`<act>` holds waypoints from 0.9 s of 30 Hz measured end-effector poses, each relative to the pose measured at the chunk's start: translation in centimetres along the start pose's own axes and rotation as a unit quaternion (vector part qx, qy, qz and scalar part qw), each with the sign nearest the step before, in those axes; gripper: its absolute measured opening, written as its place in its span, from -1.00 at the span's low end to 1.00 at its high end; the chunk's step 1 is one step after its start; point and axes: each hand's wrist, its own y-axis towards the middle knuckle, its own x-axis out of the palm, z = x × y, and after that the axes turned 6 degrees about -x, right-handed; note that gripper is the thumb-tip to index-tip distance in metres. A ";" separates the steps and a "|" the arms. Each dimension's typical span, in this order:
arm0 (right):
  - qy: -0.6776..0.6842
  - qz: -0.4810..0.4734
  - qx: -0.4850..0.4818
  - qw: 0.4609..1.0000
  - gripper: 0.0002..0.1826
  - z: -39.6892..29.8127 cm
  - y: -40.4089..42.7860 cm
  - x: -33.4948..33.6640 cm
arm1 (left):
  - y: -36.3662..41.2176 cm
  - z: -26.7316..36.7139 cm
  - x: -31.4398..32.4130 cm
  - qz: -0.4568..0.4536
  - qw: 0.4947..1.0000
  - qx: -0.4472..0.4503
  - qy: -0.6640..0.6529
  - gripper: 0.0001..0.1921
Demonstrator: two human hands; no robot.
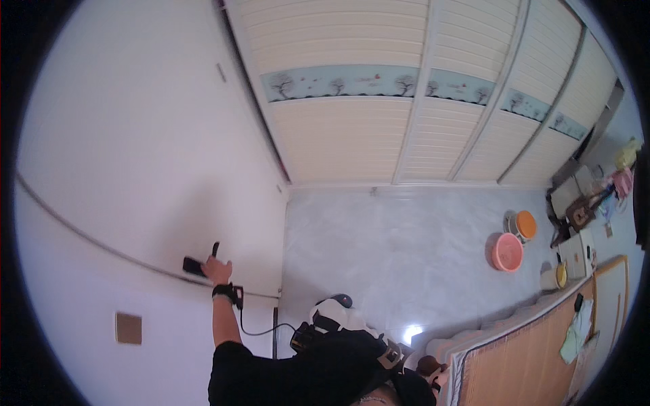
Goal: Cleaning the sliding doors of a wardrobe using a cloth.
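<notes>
My left hand [218, 269] is at the black door handle [216, 248] on the white door [152, 152], with its fingers around the lever. Beside the fingers, the handle's dark plate [193, 266] shows. A black strap with a small device and a cable circles this wrist. Low in the view, close to the bed's edge, my right hand [440, 378] holds a rounded brown object [429, 365]. What that object is cannot be made out, and my dark sleeve hides part of the arm.
A wardrobe with cream sliding doors [345, 137] lines the far wall. On the pale floor [386, 233] stand a pink basin [507, 252] and an orange-topped stool or bucket [525, 225]. At the right is a bed with a tan mat [518, 345]. A square switch plate [128, 328] is on the left wall.
</notes>
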 end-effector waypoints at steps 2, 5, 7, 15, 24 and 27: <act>0.050 0.033 0.032 0.998 -0.65 -1.3 0.0 -0.6 | 0.2 1.3 2.0 0.030 0.995 0.039 0.082 -0.36; 0.134 0.107 0.025 0.985 -0.70 -9.0 1.9 1.5 | 2.4 -6.8 6.6 0.086 0.984 0.016 0.152 -0.37; 0.123 0.133 0.079 0.980 -0.69 -11.3 4.0 1.1 | 0.8 -2.0 4.2 0.150 0.978 0.023 0.143 -0.41; 0.407 0.350 0.063 0.841 -0.62 -20.4 13.0 -3.9 | 4.9 9.2 -5.1 0.079 0.970 0.198 -0.114 -0.48; 0.574 0.340 0.078 0.741 -0.64 -25.5 17.5 -11.7 | 0.5 45.3 -9.7 -0.066 0.798 0.430 -0.417 -0.71; 0.554 0.340 0.085 0.755 -0.60 -26.7 20.6 -13.5 | -5.0 53.1 -17.1 -0.048 0.758 0.458 -0.462 -0.76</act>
